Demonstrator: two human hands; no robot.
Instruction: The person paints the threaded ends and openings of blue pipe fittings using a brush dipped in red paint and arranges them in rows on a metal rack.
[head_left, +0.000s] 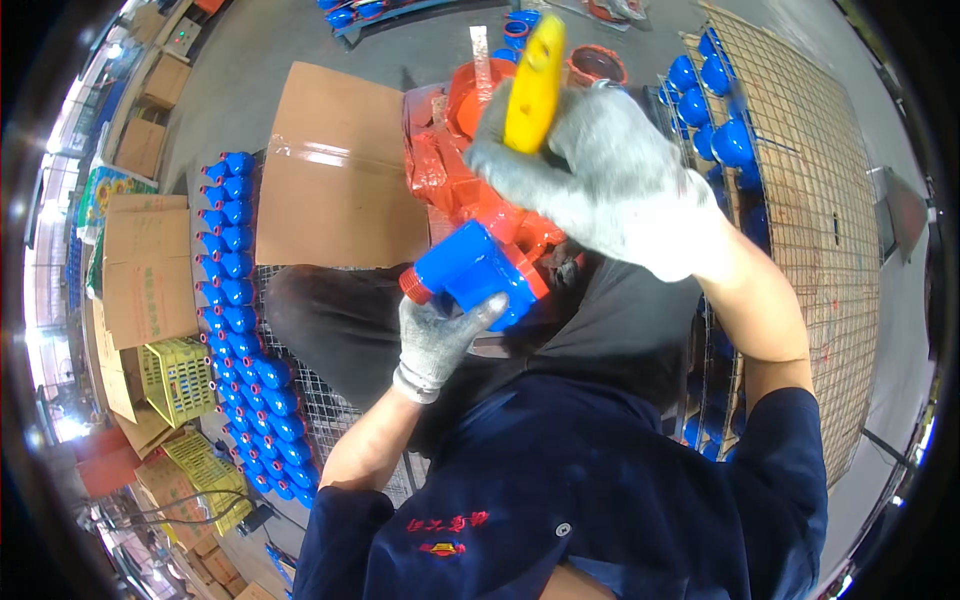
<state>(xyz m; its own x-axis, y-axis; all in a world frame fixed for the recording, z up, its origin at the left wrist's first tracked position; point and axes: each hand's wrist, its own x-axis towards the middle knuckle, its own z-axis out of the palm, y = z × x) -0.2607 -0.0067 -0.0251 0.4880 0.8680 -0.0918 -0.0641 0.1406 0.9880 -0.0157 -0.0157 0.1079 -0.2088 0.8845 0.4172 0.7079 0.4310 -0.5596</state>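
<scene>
Far L of frame: cardboard boxes (pixel 150 265) line the rim, yellow crates (pixel 180 385) lower down, w/ a strip of grey floor (pixel 222 110) running up past them to the top. Next, L of ctr, rows of blue castings (pixel 240 345) w/ red ends, packed tight, hardly a gap btwn neighbours, along wire mesh (pixel 318 405). Upper L of ctr: a cardboard sheet (pixel 335 185); its lower edge sits by the seated person's knee, its R edge by the red-smeared stuff.

Ctr: gloved L hand (pixel 440 335) grips a blue fitting (pixel 475 270), thumb on its near face, other fingers mostly hidden. Fitting lies tilted, red threaded end toward lower L, red rim at R, above the lap. Right behind it, red-coated clutter (pixel 440 165) crowds its upper edge, so little room that way; more over the lap, lower ctr.

Upper ctr-R: gloved R hand (pixel 590 165), fingers curled round a yellow handle (pixel 537 85) pointing up; its working end I can't make out. Far R: a tall mesh panel (pixel 815 230), w/ blue domed parts (pixel 715 110) along its L edge, well apart from the R glove.
</scene>
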